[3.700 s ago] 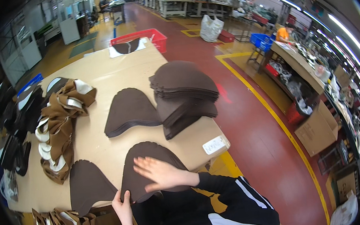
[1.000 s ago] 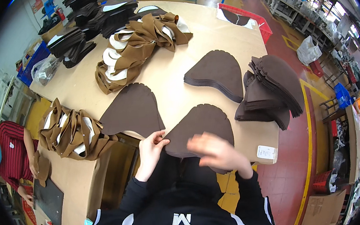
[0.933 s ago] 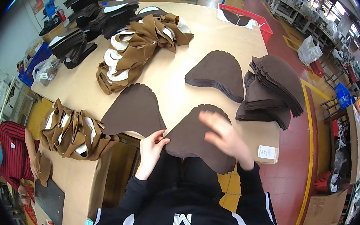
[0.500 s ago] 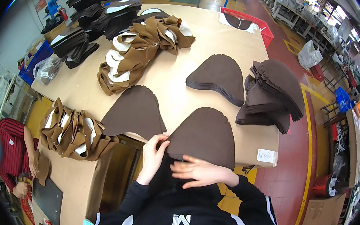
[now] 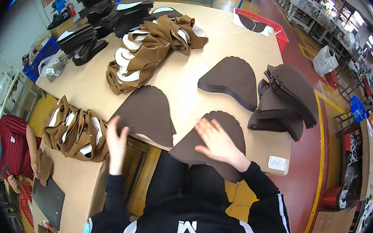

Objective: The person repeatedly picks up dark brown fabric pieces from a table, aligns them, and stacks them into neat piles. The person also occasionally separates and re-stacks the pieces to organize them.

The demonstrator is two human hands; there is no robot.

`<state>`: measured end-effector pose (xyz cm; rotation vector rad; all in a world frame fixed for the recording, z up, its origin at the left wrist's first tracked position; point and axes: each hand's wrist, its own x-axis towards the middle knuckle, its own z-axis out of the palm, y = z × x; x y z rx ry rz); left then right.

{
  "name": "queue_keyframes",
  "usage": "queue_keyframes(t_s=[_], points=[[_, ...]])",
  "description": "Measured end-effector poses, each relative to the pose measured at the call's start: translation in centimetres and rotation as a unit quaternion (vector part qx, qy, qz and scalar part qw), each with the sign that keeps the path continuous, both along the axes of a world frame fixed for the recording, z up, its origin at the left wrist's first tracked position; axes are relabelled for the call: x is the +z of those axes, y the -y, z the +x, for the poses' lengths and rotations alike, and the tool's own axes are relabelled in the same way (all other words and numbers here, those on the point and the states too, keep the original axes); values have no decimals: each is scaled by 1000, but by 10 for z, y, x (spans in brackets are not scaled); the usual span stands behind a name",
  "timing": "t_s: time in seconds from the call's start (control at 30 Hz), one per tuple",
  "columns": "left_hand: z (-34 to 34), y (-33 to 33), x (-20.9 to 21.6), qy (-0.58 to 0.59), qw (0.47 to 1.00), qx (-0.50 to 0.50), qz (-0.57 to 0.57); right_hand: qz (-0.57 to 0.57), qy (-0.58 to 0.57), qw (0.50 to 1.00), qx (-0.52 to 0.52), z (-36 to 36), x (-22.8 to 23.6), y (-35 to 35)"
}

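— Flat and open, both hands? Neither one clenched?

— Yes. Right hand [image 5: 216, 140] lies palm down, fingers spread, on the near piece [image 5: 211, 145], a dark brown dome-shaped cut that hangs over the table [image 5: 182, 76] edge toward the person's lap. Left hand [image 5: 116, 143] is open too, fingertips touching the near edge of the left stack [image 5: 146, 113].

— How many dome-shaped lots do you count?

— Four: the near piece, the left stack, a middle stack [image 5: 230, 81] farther back, and a fanned heap [image 5: 283, 100] just right of it, slumping to the table's right edge.

— And the lighter brown bundles?

— Two on the table: one long pile [image 5: 149, 52] with white linings showing, one smaller pile [image 5: 75, 129] by the left hand. Black stacks [image 5: 105, 14] sit at the far corner.

— Anything else?

— One red basket [image 5: 261, 26] at the far right, one white tag [image 5: 278, 163] near the right wrist.
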<state>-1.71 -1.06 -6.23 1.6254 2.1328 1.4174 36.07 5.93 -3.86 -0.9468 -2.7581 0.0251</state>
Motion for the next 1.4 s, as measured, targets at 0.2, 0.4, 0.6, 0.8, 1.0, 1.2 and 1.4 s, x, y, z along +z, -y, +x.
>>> queue_keyframes(t_s=[0.2, 0.4, 0.6, 0.8, 1.0, 1.2, 1.4], points=[[118, 32, -6, -49, 976, -192, -89, -187, -5, 929, 318, -5, 4, 59], [160, 39, 7, -13, 990, -130, -59, -142, -182, 972, -30, 36, 30, 33], [171, 30, 23, 162, 966, -181, -89, -87, 6, 996, 15, 13, 9, 90], [138, 22, 14, 345, 924, -134, -95, -439, -161, 866, 174, 25, 41, 55], [34, -10, 34, 159, 987, 27, -18, -66, -165, 977, -121, 43, 13, -30], [4, 8, -6, -126, 988, 92, -14, -28, 0, 999, 25, 5, -1, 13], [127, 24, 5, 19, 979, -177, -97, -250, -30, 935, 248, 12, 9, 57]])
